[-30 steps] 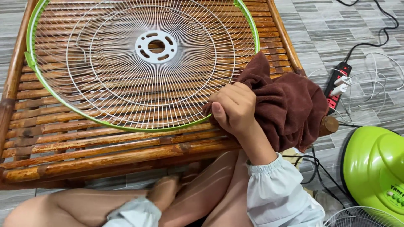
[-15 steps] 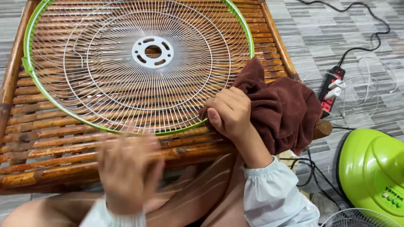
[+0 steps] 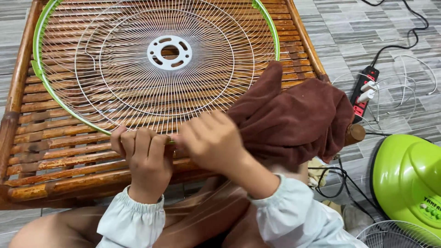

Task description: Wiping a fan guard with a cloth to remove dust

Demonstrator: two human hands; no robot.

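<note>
Left hand, lower centre: fingers curled tight over near green rim of wire fan guard. Guard flat on bamboo slat table, filling upper left and centre. Right hand beside it, closed on brown cloth, touching rim.

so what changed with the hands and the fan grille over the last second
The left hand came up from the lap and closed on the near green rim of the fan grille. The right hand, with the brown cloth, slid left along that rim until it sat beside the left hand. The grille lies flat on the bamboo table as before; the power strip and green fan base have not moved.
</note>
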